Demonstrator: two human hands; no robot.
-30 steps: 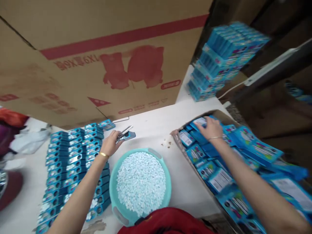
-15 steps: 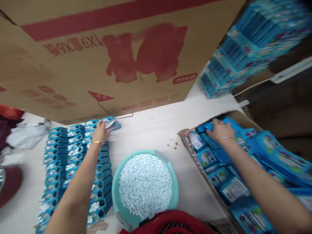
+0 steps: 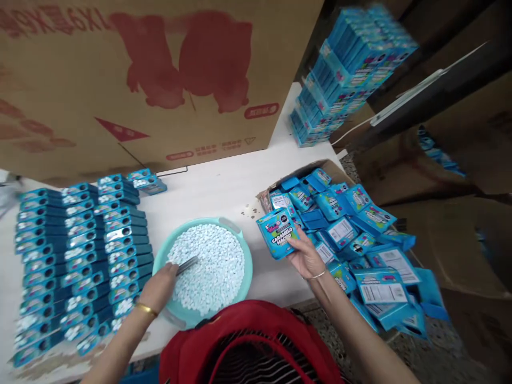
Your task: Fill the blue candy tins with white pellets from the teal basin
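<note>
My left hand (image 3: 160, 288) is closed around a slim, shiny metal tool (image 3: 187, 264), its tip over small pale-blue candies (image 3: 216, 277). They fill a round turquoise basin (image 3: 248, 261) in front of me. In my right hand (image 3: 307, 257) is a flat blue candy box (image 3: 275, 237), held tilted with its printed face, lettered "Caramelo", toward me. Beneath and beyond that hand, a cardboard carton (image 3: 336, 169) is heaped with several similar blue boxes (image 3: 340, 232).
Rows of narrow blue boxes with round holes (image 3: 124, 250) stand on the white table (image 3: 216, 186) at left, two set apart behind them. A large brown carton (image 3: 200, 128) forms a wall at the back. Stacked blue packs (image 3: 340, 80) rise at back right.
My left hand has come from the back of the box rows to the basin with the metal tool. My right hand has lifted a candy box out of the carton. The view has shifted right.
</note>
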